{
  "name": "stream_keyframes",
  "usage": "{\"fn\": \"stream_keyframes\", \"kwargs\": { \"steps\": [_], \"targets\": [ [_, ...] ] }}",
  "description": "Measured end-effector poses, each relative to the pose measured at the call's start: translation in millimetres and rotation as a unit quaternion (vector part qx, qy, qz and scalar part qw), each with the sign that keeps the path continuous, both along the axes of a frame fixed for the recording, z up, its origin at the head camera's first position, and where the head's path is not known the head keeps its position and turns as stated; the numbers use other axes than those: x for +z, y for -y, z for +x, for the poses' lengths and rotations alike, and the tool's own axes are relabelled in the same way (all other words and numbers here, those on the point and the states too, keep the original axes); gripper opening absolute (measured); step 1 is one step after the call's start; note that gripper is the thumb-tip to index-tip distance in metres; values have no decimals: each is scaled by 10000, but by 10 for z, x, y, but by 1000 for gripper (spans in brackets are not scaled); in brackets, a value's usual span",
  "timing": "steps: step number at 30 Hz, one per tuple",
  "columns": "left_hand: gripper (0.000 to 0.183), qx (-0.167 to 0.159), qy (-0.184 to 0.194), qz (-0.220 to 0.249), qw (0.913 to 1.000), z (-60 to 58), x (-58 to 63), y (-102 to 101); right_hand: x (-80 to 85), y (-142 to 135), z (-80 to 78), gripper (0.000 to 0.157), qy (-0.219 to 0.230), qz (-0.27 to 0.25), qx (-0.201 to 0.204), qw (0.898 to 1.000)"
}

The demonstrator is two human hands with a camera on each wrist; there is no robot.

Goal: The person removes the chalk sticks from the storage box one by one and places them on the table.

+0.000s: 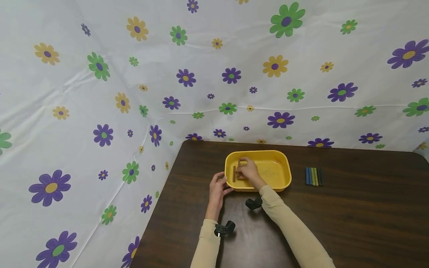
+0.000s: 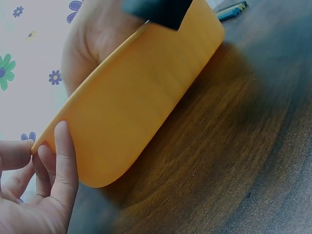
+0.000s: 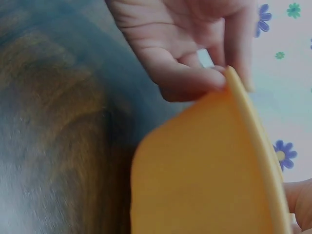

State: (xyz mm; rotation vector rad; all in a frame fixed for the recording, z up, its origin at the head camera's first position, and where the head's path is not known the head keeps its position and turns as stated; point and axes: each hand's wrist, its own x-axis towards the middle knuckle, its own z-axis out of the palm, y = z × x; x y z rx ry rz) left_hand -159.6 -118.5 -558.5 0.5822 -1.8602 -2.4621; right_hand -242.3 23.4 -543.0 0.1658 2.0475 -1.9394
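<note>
A yellow plastic tub (image 1: 285,167) stands on the dark wooden table. My left hand (image 1: 217,188) grips its near left corner, thumb and fingers at the rim, as the left wrist view also shows. Over the tub's left part, my right hand (image 1: 248,171) reaches in and pinches a brown stick (image 1: 239,164), partly covered by the fingers. Another brown stick (image 1: 234,174) lies beside it, close to the left wall. In the left wrist view the tub's wall hides what my right hand's fingers hold.
Right of the tub, several sticks (image 1: 314,176) in blue, green and black lie side by side on the table (image 1: 362,201). A white cloth with flowers (image 1: 234,56) hangs behind and to the left. Black wrist cameras (image 1: 253,203) sit on both wrists.
</note>
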Motion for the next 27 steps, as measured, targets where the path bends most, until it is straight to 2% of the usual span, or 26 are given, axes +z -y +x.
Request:
{"fn": "stream_keyframes", "kwargs": {
  "steps": [3,5,14,27],
  "targets": [
    [37,-63,-16,29,10000,8,45,1,82,-106,7,53,175,-568,71,9982],
    [36,-51,22,41,10000,6,55,-1,106,-168,7,53,224,-735,81,9970],
    [32,32,-57,86,9999,0,23,0,187,-463,17,49,217,-574,109,9981],
    [36,44,-21,55,10000,8,14,-11,378,-1015,83,55,224,-951,41,9952]
  ]
}}
